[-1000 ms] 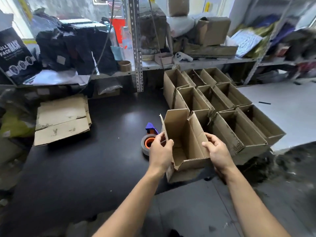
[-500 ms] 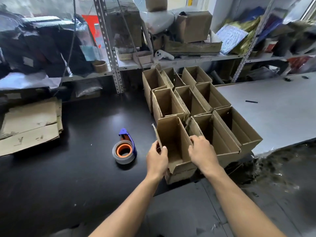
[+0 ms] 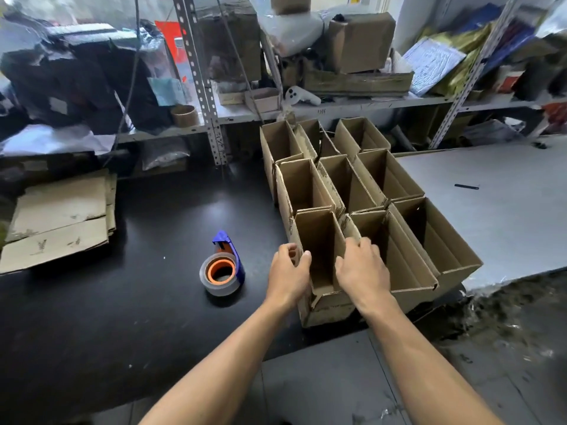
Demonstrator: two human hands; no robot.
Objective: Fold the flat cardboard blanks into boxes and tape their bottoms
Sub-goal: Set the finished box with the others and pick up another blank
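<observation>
An open-topped brown cardboard box (image 3: 319,240) stands upright on the black table (image 3: 129,302), at the near left corner of a block of several finished boxes (image 3: 368,179). My left hand (image 3: 288,276) grips its left wall, thumb over the rim. On the other side, my right hand (image 3: 362,271) holds the right wall with fingers curled over the edge. A grey tape roll in a blue and orange dispenser (image 3: 222,268) lies on the table just left of my left hand. Flat cardboard blanks (image 3: 58,219) are stacked at the table's left edge.
A metal shelf rack (image 3: 202,87) crammed with parcels, bags and cartons runs along the back. A grey table (image 3: 497,204) with a small dark pen (image 3: 466,186) on it adjoins on the right. Grey floor tiles show below the table's front edge.
The box I hold has come down and slid in against the block of finished boxes. My two hands moved closer together on its walls. The camera view shifted right.
</observation>
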